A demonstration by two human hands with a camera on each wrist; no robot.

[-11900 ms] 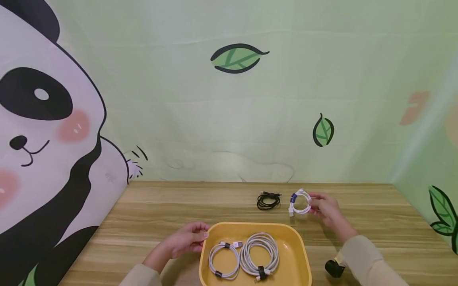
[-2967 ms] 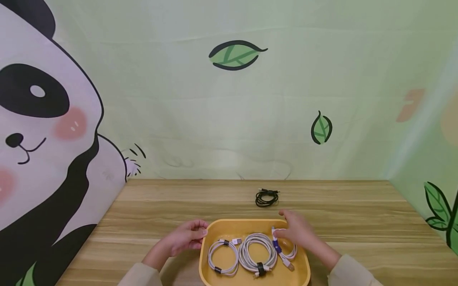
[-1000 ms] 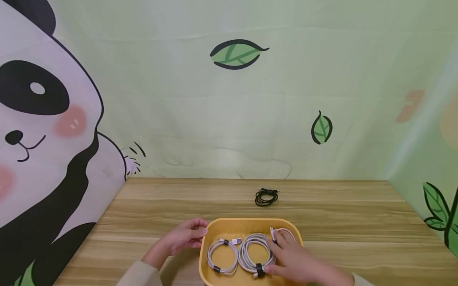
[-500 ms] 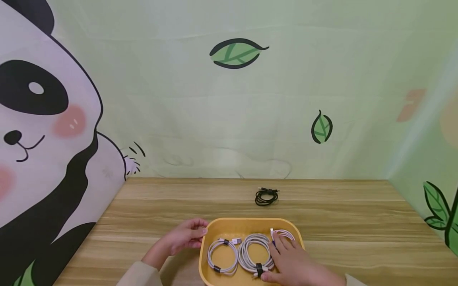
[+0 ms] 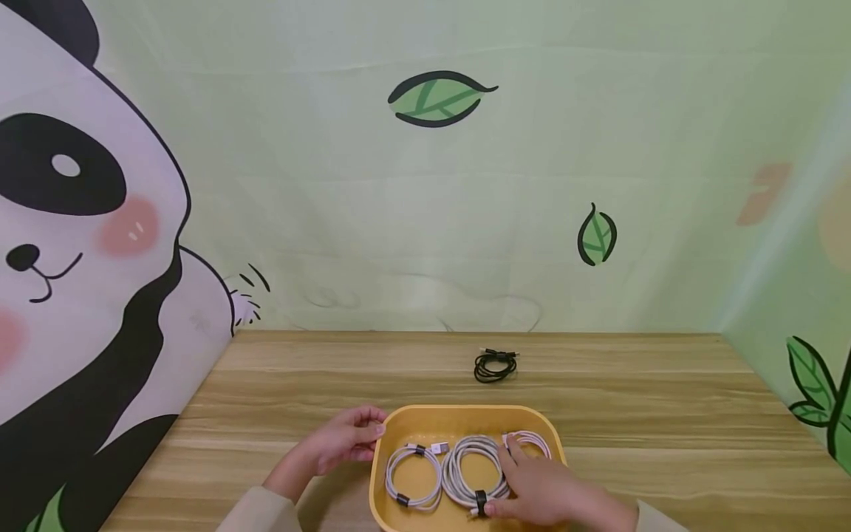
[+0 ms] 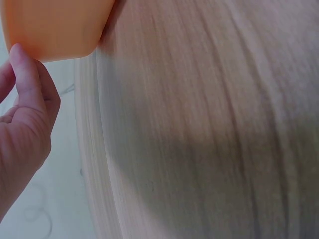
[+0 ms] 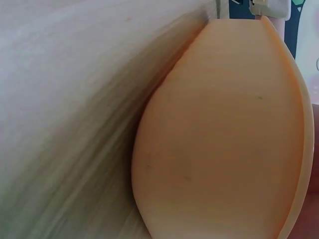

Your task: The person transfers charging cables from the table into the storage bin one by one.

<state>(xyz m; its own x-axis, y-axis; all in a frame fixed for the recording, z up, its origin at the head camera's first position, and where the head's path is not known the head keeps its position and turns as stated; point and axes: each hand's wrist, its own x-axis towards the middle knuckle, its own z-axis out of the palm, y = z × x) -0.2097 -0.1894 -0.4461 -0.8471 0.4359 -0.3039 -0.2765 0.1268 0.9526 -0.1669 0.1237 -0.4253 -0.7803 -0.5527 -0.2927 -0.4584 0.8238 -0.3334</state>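
The small white cable (image 5: 537, 441) lies at the right end of the yellow tray (image 5: 452, 421), partly covered by the fingers of the right hand (image 5: 538, 488), its far curve showing just ahead of them. That hand's grip is wide, thumb spread from the fingers and close to the black strap (image 5: 481, 502) on the big grey coil (image 5: 453, 473); how hard the fingers press cannot be seen. The left hand (image 5: 347, 443) holds the tray's left rim. The black cable (image 5: 495, 367) lies on the desk (image 5: 299, 377) beyond the tray, its tied top running roughly left to right, nearer the right hand, ahead and slightly left of it.
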